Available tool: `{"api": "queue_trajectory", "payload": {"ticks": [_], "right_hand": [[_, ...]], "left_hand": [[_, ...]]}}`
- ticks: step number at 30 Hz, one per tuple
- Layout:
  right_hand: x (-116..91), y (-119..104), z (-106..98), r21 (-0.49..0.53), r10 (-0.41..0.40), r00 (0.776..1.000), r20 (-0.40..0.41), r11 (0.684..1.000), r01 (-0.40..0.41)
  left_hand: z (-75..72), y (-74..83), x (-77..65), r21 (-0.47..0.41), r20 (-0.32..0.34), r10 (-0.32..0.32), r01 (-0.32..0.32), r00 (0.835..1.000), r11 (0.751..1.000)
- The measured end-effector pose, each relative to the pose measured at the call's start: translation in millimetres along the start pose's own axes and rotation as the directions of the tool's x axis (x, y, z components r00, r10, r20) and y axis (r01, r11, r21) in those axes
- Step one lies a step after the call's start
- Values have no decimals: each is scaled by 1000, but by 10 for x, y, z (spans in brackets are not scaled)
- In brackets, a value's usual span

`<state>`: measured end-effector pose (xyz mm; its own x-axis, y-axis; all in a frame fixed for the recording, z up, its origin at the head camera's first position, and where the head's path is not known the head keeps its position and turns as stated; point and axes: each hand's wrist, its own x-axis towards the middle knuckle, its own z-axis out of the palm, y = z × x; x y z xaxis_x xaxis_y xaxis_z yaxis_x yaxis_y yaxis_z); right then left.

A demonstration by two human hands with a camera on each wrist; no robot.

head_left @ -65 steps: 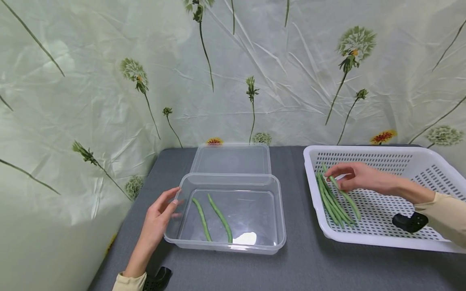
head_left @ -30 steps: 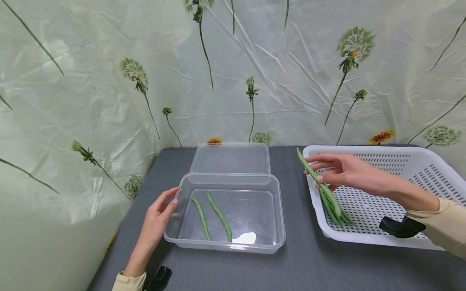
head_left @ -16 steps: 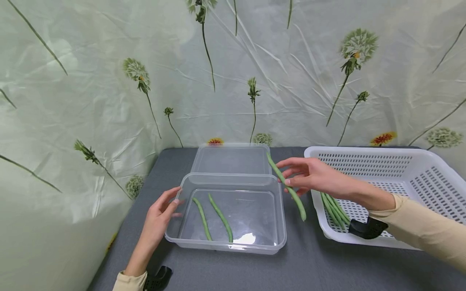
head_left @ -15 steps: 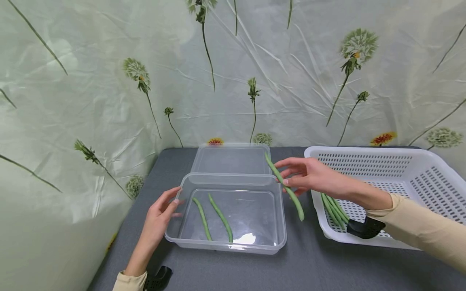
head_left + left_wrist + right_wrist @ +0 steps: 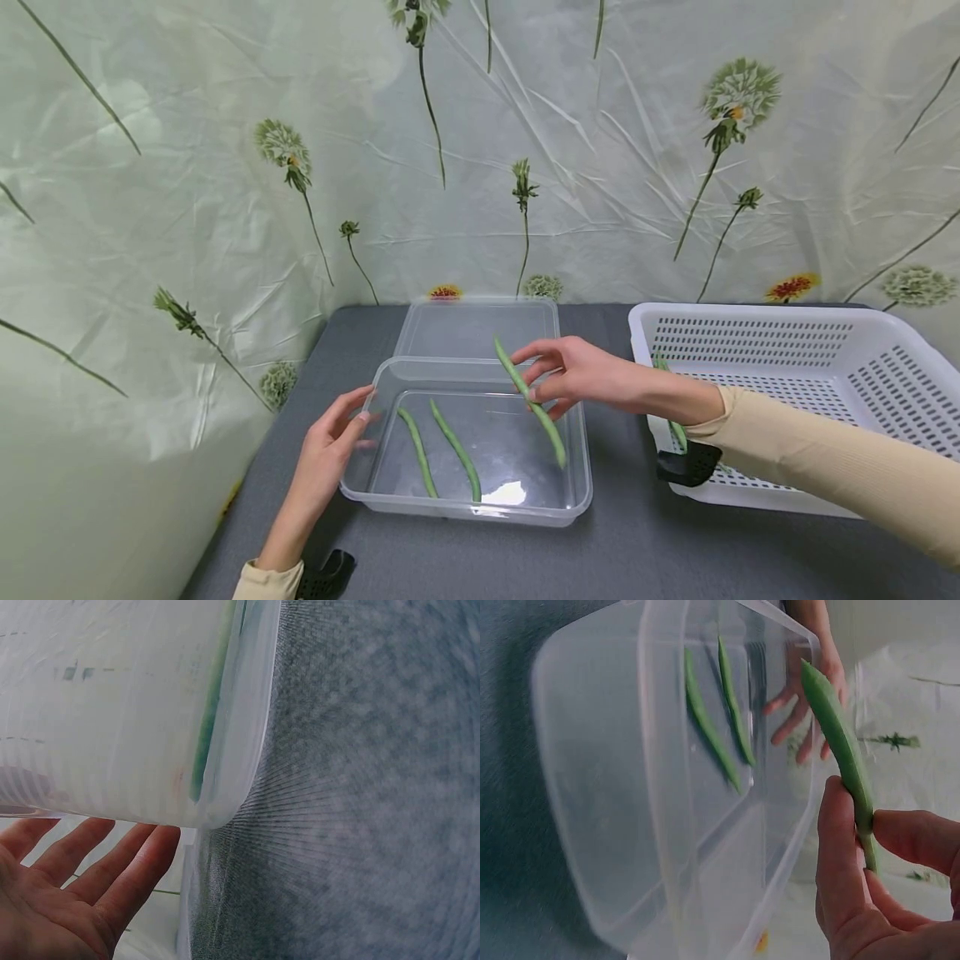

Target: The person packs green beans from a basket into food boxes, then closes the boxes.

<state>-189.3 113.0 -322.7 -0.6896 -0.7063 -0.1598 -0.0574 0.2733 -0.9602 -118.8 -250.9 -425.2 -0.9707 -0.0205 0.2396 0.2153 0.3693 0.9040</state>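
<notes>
Green bean (image 5: pixel 846 750) pinched in the right grip (image 5: pixel 576 371), left grip (image 5: pixel 327 439) unclenched at the clear tub (image 5: pixel 517 515): best lowered softly beside the two beans (image 5: pixel 458 451)

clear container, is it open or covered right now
The clear container is open: its top is uncovered, and a flat clear lid lies behind it.

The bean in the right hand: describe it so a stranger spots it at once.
On the grey table stands a clear box. Over its right side, the right hand pinches a bean. Unlike the two beans lying in the box, this one is held up in the air.
</notes>
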Motion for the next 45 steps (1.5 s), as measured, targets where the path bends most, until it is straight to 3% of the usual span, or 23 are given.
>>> {"api": "queue_trajectory", "payload": {"ticks": [10, 23, 32, 45], "right_hand": [[336, 105, 235, 11, 55, 996, 65, 998, -56], [405, 202, 293, 45, 79, 994, 74, 996, -82], [251, 99, 165, 93, 30, 999, 39, 995, -34], [-213, -77, -190, 90, -38, 999, -30, 995, 41]], "left_hand": [[6, 1, 5, -5, 10, -4, 4, 1000, 1000], [17, -21, 9, -12, 8, 4, -4, 1000, 1000], [-1, -21, 11, -6, 3, 10, -10, 1000, 1000], [-6, -23, 11, -9, 4, 7, -7, 1000, 1000]]}}
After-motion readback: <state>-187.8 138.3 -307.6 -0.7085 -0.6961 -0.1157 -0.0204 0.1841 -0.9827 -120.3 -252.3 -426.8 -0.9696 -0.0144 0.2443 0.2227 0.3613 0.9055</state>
